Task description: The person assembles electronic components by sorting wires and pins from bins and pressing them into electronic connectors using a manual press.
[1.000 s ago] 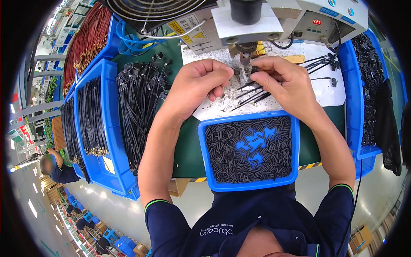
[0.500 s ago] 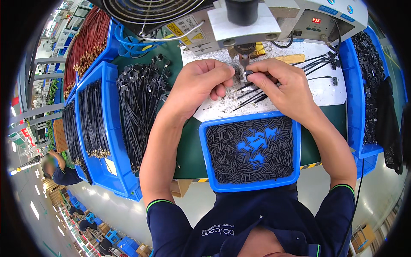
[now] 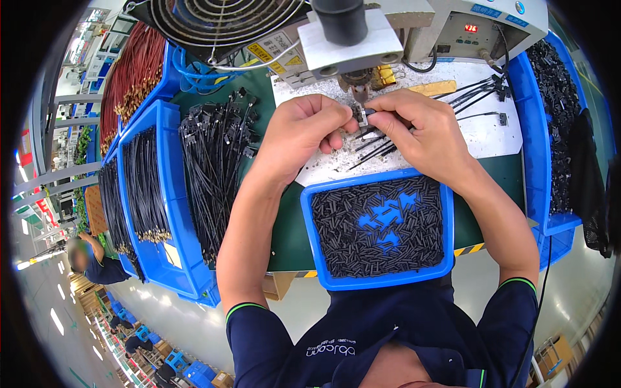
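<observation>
My left hand (image 3: 309,132) is closed, thumb and curled fingers pressed together just left of the small metal fixture (image 3: 362,118); whatever it grips is hidden by the fingers. On the other side my right hand (image 3: 424,136) pinches a small black part (image 3: 370,111) between thumb and forefinger, at the fixture's edge. Directly above both hands is the narrow tip (image 3: 359,94) of a bench press. Several black cables (image 3: 373,154) lie on the white board (image 3: 482,139) beneath my right hand.
A blue tray (image 3: 378,282) of short black tubes sits before me. Bundled black cables (image 3: 210,168) and blue bins (image 3: 169,187) of cables stand left; a blue bin (image 3: 537,149) of black parts stands right. The press head (image 3: 352,48) and a fan (image 3: 226,26) overhang the board.
The whole view has shifted slightly, so the press appears a little further left and higher. Both hands stay at the fixture, with only small finger movement.
</observation>
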### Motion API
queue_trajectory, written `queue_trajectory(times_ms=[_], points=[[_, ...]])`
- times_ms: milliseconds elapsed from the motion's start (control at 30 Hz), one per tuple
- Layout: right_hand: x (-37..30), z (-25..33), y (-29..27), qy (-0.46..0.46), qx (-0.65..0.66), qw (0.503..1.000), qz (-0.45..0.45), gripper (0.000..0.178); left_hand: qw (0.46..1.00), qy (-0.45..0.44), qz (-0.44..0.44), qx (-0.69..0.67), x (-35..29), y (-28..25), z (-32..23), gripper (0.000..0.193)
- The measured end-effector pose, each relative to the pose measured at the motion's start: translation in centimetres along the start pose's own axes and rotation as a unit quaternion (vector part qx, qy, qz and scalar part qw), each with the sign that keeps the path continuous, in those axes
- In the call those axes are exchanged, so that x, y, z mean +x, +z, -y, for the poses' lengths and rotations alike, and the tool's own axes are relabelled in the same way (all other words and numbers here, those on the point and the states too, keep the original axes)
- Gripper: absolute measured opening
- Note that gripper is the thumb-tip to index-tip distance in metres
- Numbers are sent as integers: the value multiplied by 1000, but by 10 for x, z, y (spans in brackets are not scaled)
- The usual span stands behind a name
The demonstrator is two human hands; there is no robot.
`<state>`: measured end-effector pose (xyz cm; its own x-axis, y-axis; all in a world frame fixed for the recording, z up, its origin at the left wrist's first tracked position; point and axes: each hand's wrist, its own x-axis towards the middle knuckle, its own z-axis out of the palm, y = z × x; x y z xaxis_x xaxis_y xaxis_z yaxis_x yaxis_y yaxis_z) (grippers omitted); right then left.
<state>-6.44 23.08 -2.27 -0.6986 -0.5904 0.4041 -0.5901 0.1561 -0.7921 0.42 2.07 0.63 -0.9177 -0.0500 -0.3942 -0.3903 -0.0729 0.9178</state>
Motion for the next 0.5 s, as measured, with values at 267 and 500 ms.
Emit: queue_trajectory(times_ms=[267, 500], points=[[0, 0, 0, 0, 2, 1000, -2, 14, 1000, -1, -7, -3, 0, 2, 0, 18], [0, -1, 0, -9, 2, 1000, -4, 14, 1000, -1, -8, 2, 0, 2, 0, 18]])
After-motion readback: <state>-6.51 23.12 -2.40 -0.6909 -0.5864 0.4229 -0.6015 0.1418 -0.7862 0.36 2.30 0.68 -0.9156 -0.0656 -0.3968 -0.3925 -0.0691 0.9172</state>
